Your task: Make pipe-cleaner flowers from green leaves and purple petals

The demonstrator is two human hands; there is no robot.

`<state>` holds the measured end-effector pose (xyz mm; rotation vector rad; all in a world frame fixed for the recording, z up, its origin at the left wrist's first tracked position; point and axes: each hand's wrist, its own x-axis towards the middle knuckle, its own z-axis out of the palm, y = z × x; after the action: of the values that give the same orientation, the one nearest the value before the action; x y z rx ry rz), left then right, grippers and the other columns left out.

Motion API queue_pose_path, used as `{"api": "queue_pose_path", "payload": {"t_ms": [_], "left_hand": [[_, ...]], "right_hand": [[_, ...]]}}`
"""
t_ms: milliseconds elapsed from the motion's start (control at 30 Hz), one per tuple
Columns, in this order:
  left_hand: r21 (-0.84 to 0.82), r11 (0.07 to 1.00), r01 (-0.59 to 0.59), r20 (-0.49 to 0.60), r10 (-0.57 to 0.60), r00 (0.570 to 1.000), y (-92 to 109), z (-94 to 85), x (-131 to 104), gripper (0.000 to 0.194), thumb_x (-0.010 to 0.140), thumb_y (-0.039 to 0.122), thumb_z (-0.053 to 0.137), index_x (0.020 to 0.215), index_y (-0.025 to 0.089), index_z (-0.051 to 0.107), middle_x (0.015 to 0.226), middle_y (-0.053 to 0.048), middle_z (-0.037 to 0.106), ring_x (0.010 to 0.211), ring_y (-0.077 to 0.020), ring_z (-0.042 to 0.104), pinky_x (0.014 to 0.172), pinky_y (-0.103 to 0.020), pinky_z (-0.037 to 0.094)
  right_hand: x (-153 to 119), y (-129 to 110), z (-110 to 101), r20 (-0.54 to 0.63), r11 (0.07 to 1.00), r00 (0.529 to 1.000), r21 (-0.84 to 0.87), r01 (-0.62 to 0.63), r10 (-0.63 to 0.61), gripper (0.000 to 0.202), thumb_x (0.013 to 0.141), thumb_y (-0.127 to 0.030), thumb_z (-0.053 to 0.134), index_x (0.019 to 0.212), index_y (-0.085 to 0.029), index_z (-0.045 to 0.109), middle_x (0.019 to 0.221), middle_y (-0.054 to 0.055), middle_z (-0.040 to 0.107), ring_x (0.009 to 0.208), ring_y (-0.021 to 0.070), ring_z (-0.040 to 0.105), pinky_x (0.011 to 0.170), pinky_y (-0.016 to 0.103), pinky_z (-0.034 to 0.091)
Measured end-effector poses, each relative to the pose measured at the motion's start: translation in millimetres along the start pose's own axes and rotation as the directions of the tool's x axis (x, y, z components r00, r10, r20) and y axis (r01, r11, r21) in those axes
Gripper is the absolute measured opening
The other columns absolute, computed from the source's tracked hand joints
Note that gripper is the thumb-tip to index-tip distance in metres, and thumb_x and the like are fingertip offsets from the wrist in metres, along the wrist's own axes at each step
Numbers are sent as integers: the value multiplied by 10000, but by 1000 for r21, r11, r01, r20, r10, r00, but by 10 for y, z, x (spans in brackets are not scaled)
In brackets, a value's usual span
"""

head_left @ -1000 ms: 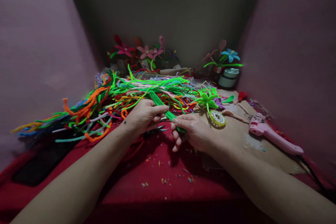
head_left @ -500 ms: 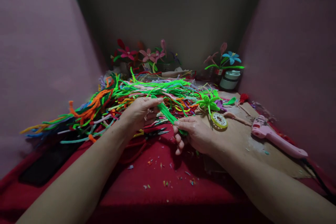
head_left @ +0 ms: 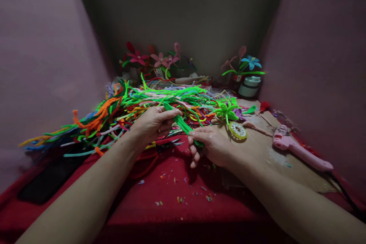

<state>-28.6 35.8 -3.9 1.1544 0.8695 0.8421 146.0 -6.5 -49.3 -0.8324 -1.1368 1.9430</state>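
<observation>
Between my two hands stretches a green pipe cleaner leaf (head_left: 183,124), a flat strip of fuzzy stems laid side by side and slanting down to the right. My left hand (head_left: 156,121) pinches its upper part between thumb and fingers, with the tip sticking out above. Lower down, my right hand (head_left: 207,143) grips the other end, its fingers curled beneath. Behind them lies a heap of loose pipe cleaners (head_left: 171,93) in many colours. Scissors (head_left: 168,145) with open blades rest on the cloth below my left hand.
To the right, a cardboard sheet (head_left: 257,156) bears a pink glue gun (head_left: 300,150), a yellow-rimmed disc (head_left: 238,131) and a green pipe cleaner flower (head_left: 225,110). A dark phone (head_left: 45,183) lies at left. Finished flowers and a lidded jar (head_left: 249,86) stand behind. Scraps dot the red cloth (head_left: 160,211).
My left hand's thumb has shifted slightly along the green leaf, and more of the tip shows above it. The view has drifted a little; my right hand keeps its grip.
</observation>
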Motion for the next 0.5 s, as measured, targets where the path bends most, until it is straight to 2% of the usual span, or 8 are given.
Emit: {"api": "queue_pose_path", "payload": {"t_ms": [100, 233, 367, 500], "left_hand": [[70, 997, -8, -76, 14, 997, -10, 35, 0, 308, 694, 278, 668, 514, 145, 457, 365, 70, 355, 298, -19, 262, 307, -154, 184], [246, 968, 56, -194, -8, 981, -4, 34, -11, 312, 702, 320, 653, 499, 129, 512, 315, 43, 388, 265, -35, 302, 284, -153, 195], [264, 959, 106, -193, -55, 980, 12, 43, -26, 332, 711, 327, 636, 475, 134, 502, 301, 41, 372, 256, -40, 298, 275, -156, 205], [254, 962, 102, -223, -45, 974, -9, 70, -20, 318, 717, 330, 618, 489, 142, 500, 311, 45, 364, 253, -50, 297, 272, -168, 197]], "right_hand": [[-5, 1, 2, 15, 1000, 1000, 8, 1, -1, 207, 785, -307, 531, 652, -149, 514, 454, -30, 545, 331, 86, 484, 395, 283, 529], [-10, -3, 24, -7, 1000, 1000, -29, 9, -9, 223, 792, -317, 533, 651, -145, 514, 456, -33, 542, 323, 83, 488, 386, 268, 523], [-13, -7, 41, -28, 998, 999, -59, 25, -27, 226, 822, -281, 486, 647, -141, 513, 465, -26, 544, 322, 89, 496, 378, 266, 515], [-7, -11, 32, -33, 998, 998, -48, 48, -50, 212, 818, -274, 499, 656, -139, 517, 476, -27, 537, 332, 83, 478, 395, 286, 526]]}}
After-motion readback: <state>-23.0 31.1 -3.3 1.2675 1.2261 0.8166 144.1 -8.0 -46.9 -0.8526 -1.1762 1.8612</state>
